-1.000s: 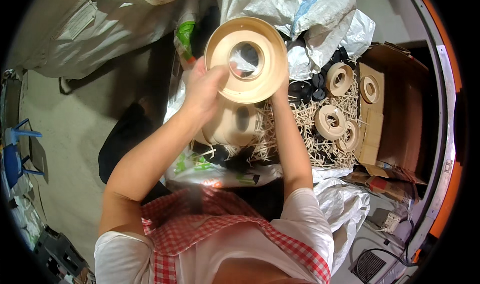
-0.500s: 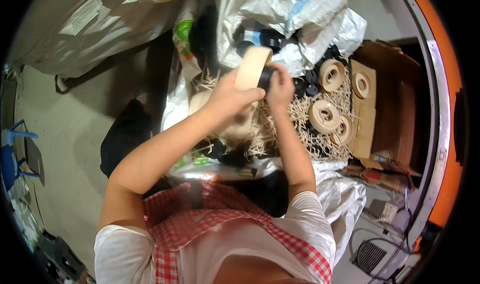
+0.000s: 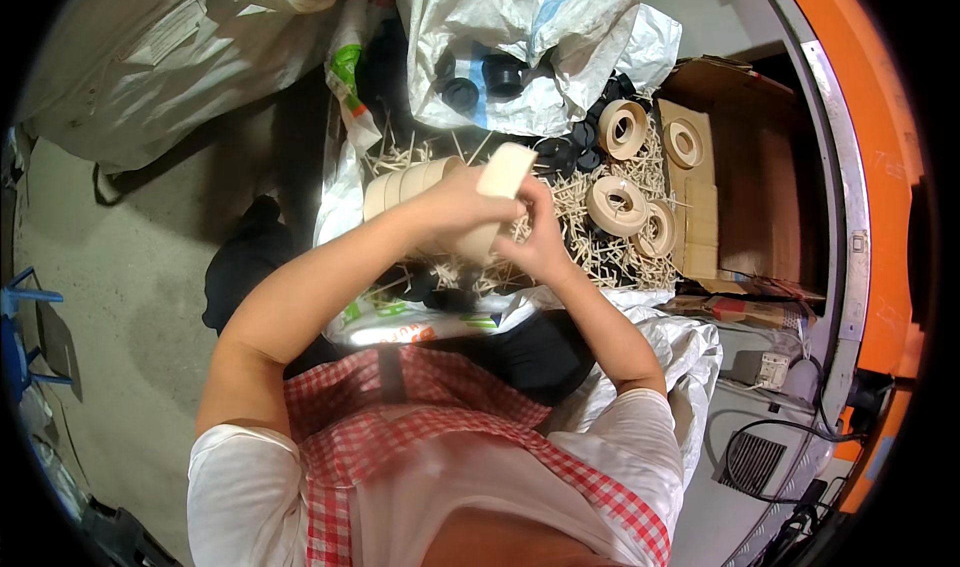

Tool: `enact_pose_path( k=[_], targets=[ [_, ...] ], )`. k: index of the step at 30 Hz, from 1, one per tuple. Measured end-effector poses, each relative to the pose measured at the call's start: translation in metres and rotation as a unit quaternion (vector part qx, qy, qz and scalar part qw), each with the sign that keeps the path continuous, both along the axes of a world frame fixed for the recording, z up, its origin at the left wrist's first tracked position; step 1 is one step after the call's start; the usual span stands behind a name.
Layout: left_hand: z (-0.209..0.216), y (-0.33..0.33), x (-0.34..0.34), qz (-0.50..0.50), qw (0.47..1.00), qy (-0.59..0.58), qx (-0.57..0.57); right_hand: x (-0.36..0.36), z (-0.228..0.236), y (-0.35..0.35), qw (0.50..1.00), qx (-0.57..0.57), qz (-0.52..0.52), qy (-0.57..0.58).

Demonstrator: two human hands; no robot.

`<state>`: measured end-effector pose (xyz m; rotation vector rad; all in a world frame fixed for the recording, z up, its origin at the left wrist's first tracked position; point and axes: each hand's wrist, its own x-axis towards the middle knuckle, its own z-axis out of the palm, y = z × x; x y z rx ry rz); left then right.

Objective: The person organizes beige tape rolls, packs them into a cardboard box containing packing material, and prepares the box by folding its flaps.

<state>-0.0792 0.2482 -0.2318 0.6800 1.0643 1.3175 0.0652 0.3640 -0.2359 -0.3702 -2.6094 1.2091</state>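
Note:
A cream plastic ring [image 3: 508, 170] stands on edge in my left hand [image 3: 458, 207], whose fingers wrap its near side. My right hand [image 3: 538, 235] is at the ring's right side, its fingers curled in toward the opening; what they pinch, if anything, is hidden. Beneath my left wrist lies a row of similar cream rings [image 3: 400, 185] set side by side. Thin pale sticks [image 3: 560, 207], seemingly plastic offcuts, cover the surface under both hands.
Several loose cream rings [image 3: 616, 206] lie to the right, one on the flap of an open cardboard box [image 3: 750, 177]. Black round parts [image 3: 502, 75] sit in a white woven sack [image 3: 520, 17] at the back. A machine with an orange panel [image 3: 850, 167] borders the right.
Both hands have lowered toward me with the cream ring, which has turned. The black round part that was at my right fingers no longer shows there. The whole view has shifted a little.

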Motion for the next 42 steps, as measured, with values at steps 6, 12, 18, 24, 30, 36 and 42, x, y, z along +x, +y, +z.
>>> enact_pose_path(
  k=[6,12,18,24,30,36,42],
  targets=[
    [-0.013,-0.005,0.012,0.133,0.953,0.268,0.039,-0.011,0.008,-0.002,0.872,-0.471,-0.106,-0.083],
    [0.001,-0.014,0.01,0.125,0.967,0.221,0.034,-0.002,0.002,0.0,0.88,-0.422,-0.106,-0.192],
    [0.007,-0.015,0.011,0.116,0.964,0.239,0.003,0.016,-0.04,0.026,0.827,-0.539,-0.104,-0.125],
    [-0.004,-0.016,0.021,0.139,0.978,0.152,0.035,-0.009,0.007,-0.017,0.995,0.086,-0.013,0.055],
    [-0.02,-0.038,0.036,0.121,0.771,0.566,0.265,0.012,-0.012,-0.016,0.744,-0.656,-0.125,0.018],
    [-0.048,-0.059,0.023,0.31,0.817,0.474,-0.108,0.017,-0.019,0.018,0.799,-0.558,-0.201,0.101],
    [-0.103,-0.056,0.018,0.31,0.835,0.156,-0.427,-0.03,-0.099,0.018,0.97,-0.023,-0.101,-0.219]
  ],
)
